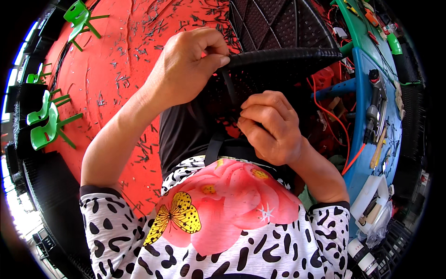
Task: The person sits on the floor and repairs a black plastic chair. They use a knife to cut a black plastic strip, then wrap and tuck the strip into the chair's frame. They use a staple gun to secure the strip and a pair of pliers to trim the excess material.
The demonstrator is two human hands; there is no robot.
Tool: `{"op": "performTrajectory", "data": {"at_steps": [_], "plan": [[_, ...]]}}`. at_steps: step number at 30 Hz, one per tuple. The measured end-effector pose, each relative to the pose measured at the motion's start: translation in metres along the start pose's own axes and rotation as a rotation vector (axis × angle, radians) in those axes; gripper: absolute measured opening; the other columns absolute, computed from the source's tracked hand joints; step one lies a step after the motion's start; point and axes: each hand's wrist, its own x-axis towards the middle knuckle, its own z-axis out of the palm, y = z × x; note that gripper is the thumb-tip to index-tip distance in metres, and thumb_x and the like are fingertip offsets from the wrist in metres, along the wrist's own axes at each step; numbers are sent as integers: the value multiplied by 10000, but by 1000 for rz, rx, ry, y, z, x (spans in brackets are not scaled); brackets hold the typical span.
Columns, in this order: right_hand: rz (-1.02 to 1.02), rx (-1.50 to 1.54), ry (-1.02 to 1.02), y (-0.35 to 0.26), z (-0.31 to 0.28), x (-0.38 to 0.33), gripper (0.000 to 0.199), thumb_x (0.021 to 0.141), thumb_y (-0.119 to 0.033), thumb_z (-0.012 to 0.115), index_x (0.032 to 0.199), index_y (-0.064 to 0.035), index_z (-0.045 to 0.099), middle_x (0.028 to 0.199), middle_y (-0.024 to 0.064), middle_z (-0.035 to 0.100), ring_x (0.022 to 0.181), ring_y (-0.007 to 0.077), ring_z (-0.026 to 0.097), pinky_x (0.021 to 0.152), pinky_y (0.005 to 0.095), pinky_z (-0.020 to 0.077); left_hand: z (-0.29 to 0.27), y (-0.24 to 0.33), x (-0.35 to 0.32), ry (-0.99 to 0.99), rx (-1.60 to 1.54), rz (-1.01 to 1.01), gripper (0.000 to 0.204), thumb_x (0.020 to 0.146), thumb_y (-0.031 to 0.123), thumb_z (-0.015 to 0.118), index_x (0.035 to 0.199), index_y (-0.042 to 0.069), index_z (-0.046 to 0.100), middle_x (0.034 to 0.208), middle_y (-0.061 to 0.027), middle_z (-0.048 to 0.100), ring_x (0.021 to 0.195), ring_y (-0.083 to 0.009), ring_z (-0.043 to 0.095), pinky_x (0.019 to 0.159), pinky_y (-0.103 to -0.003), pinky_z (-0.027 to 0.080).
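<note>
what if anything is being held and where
The left hand appears to pinch the black strip at its upper end; whether the right hand holds anything cannot be told.

One left grip [183, 67], one right grip [272, 125], both bare hands; one black woven piece [274, 23]; one black strip [229, 86]; four green chairs [78, 16]; one blue surface [361, 69]; one green surface [351, 21]; uncountable dark scraps [121, 80].

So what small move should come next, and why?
Probably the right hand should take the dark strip: it hangs below the black rim, near that hand, where no clear grip shows, while the left hand pinches at the rim's end.
</note>
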Motion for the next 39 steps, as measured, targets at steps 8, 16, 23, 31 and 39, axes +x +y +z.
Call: {"op": "performTrajectory", "data": {"at_steps": [8,16,23,31,39], "plan": [[1220,1102,49,-2,-2,10,350,806,-236,728,971,5,535,768,26,580,659,52,549,555,207,434,2,4,2,-3,-19,-31,21,794,26,631,805,10,623,698,39,559,628,-24,431,574,-204,365],[1200,1262,-75,13,-6,15,185,945,-177,529,826,-37,520,646,-5,478,506,61,410,475,204,322,12,-7,3,184,107,206,66,747,42,672,760,6,618,679,-91,574,589,-230,571,554,-329,447],[1177,1183,-216,22,-25,22,235,953,-208,528,785,-48,494,623,-10,449,508,54,387,464,197,304,16,-19,2,332,302,376,106,761,76,680,734,32,588,688,-91,536,609,-298,571,528,-358,464],[1098,1031,-319,33,-24,7,185,906,-166,601,783,-31,570,620,-36,490,542,29,442,483,180,348,9,-20,-8,141,342,479,111,764,10,654,850,-32,598,778,-121,577,669,-276,578,609,-315,471],[1079,1248,-182,38,-26,21,144,837,-84,681,910,2,592,728,-12,570,588,21,486,496,161,368,8,-22,-9,70,156,321,105,774,6,642,865,-35,610,776,-112,579,675,-228,575,615,-301,450]]}}
